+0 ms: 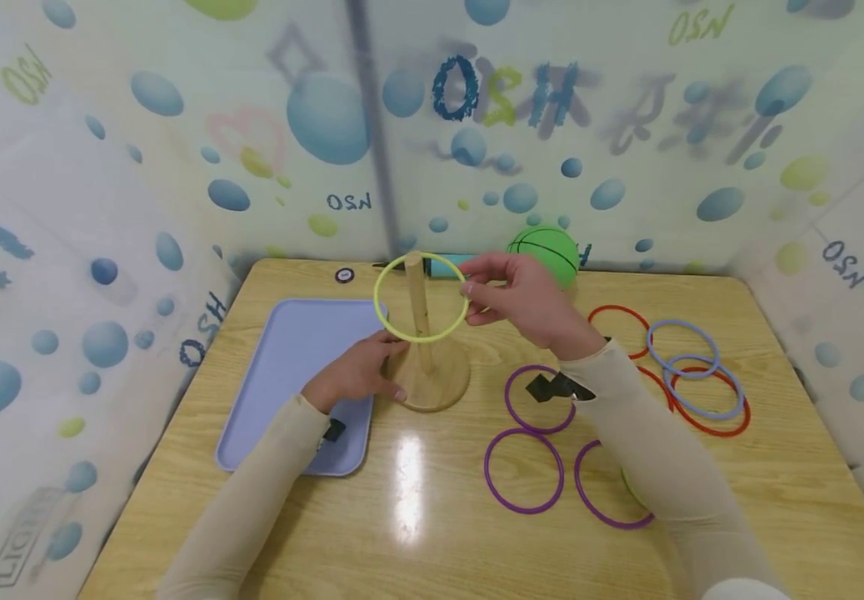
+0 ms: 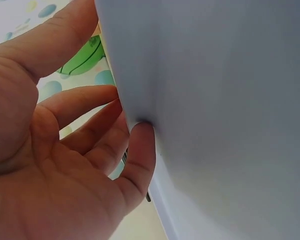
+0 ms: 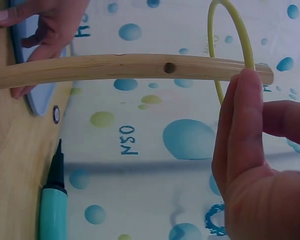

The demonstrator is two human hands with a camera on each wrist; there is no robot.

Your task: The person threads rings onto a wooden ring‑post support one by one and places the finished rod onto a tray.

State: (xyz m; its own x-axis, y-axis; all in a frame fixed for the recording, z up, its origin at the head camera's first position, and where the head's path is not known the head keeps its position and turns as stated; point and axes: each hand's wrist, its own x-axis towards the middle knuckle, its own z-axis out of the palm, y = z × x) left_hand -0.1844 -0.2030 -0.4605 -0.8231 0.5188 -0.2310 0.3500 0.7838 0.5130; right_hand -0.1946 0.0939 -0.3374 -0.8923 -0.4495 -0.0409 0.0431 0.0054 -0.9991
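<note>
Nearest the camera, your beige sleeves point(image 1: 652, 442) reach over the bench point(image 1: 372, 542). At left lies a pale blue tray point(image 1: 300, 350); by its right edge your left hand point(image 1: 354, 371) grips the rim of the wooden stand point(image 1: 442, 383) between thumb and fingers. Its plain peg point(image 1: 419, 304) rises upright, pale-grained, with a dark spot partway along. Around the peg's upper end is the yellow ring point(image 1: 376, 296), thin, smooth and evenly coloured, its right side pinched by your right hand point(image 1: 529, 302). Further right you have purple rings point(image 1: 525, 510), a green ball point(image 1: 546, 248) with black lines, then red rings point(image 1: 619, 307) and light-blue rings point(image 1: 677, 322), some of them overlapping
</note>
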